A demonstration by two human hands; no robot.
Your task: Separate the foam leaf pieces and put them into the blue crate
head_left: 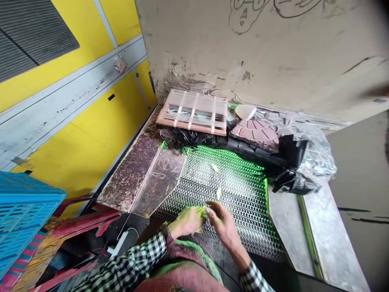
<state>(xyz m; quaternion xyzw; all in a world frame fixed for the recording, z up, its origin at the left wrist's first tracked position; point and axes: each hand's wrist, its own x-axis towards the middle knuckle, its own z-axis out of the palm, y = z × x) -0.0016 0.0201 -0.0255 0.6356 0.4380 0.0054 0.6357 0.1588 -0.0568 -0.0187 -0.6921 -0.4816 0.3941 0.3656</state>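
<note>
My left hand (189,221), low in the centre of the head view, is closed around a soft-looking yellow-green piece (201,211) whose kind I cannot make out. Just to its right is my right hand (224,225), with curled fingers and the thumb close to the forefinger. Whether it pinches anything is hidden. Both hands are above the near part of a metal mesh conveyor belt (240,211). Farther up the belt lie two small pale yellow pieces, one nearer (219,193) and one farther (214,167).
Black plastic (212,140) hangs over the belt's far end, where green light shows. On top rest a wrapped frame (194,111) and a pinkish patterned slab (255,132). Metal side plates (288,223) flank the belt. A blue crate (27,219) stands at left beside yellow panels (100,129).
</note>
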